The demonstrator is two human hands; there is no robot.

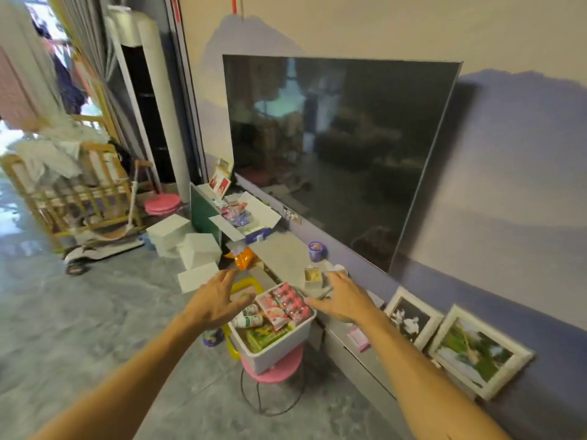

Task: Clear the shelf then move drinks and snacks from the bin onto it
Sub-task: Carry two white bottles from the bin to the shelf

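Right, both of my hands hover over the white bin (279, 347) and hold nothing. The left hand (219, 300) is spread wide, fingers fanned above the bin's left rim. The right hand (341, 298) is open as well, thumb out, above its far right corner. The bin sits on the pink stool (279, 371), just beside the front edge of the shelf (282, 252) under the television (333, 154). It looks packed full: pink snack packs (290, 301) stacked along the far right side, white bottles (249, 320) lying on their sides at the left, green packets (263, 338) towards the near wall. I judge the step in hand to be a pick from the bin, so I would take the loose top items, one per hand, rather than dig underneath. The shelf does not look fully cleared to me: a purple cup (317, 250) near its back edge, a small box (313, 276) and an orange bag (244, 258) at its front edge leave a bare middle patch to aim for.
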